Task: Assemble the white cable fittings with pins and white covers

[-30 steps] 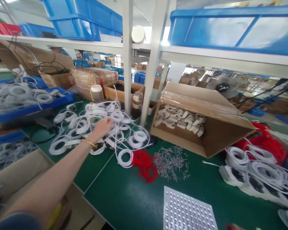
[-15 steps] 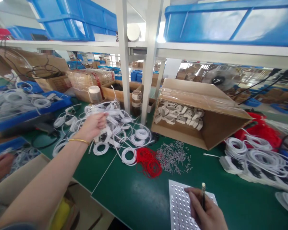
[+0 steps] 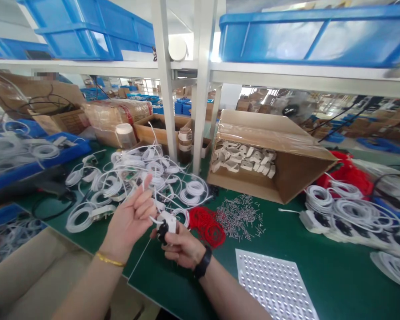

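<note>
My right hand (image 3: 185, 244), with a black band on its wrist, is closed around a white plastic housing (image 3: 168, 221) with a black part (image 3: 162, 232) at its near end. Left of it, my left hand (image 3: 133, 213) has its fingers curled around a thin white cable (image 3: 154, 218) running to the housing; the exact grip is partly hidden. Behind both hands lies a tangled heap of white coiled cables (image 3: 146, 160). A red string bundle (image 3: 208, 226) and many small screws (image 3: 240, 215) lie right of the housing.
A cardboard box (image 3: 306, 178) on its side holds white plastic parts (image 3: 243, 158). A dimpled silvery sheet (image 3: 273, 280) lies at the front. Coiled cables with housings (image 3: 340, 213) stand right. Shelf posts (image 3: 200, 111) rise at the back, below blue bins (image 3: 306, 38).
My left hand has drawn back from the cable heap with a cable and housing. My right hand has left the dimpled sheet and moved left onto the housing. The pen-like tool no longer shows.
</note>
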